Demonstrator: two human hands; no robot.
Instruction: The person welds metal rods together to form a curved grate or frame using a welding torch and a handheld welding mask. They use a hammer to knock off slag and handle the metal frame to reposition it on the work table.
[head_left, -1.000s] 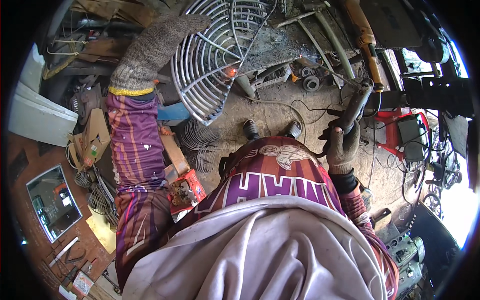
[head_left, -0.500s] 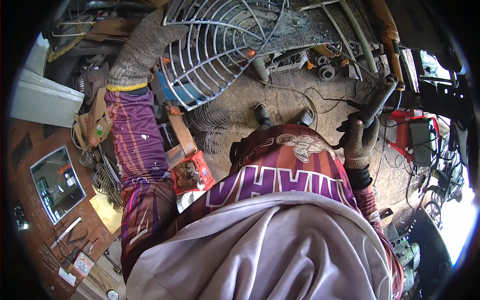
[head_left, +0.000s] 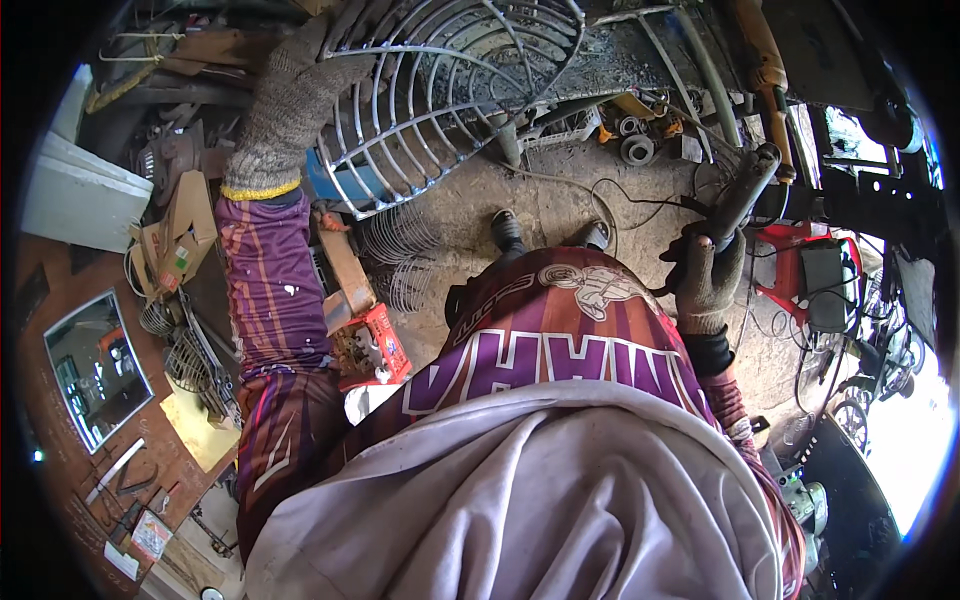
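Wire fan guard [head_left: 450,90], one; two gloved hands.

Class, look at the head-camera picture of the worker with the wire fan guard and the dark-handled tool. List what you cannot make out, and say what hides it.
- Head view: the fingers of the left hand are hidden inside a knit glove, at the wire fan guard.
- The working end of the dark-handled tool in the right hand is lost in clutter.
- The person's legs are hidden by the jersey and a pale cloth.
- The guard's top is cut off by the picture's rim.
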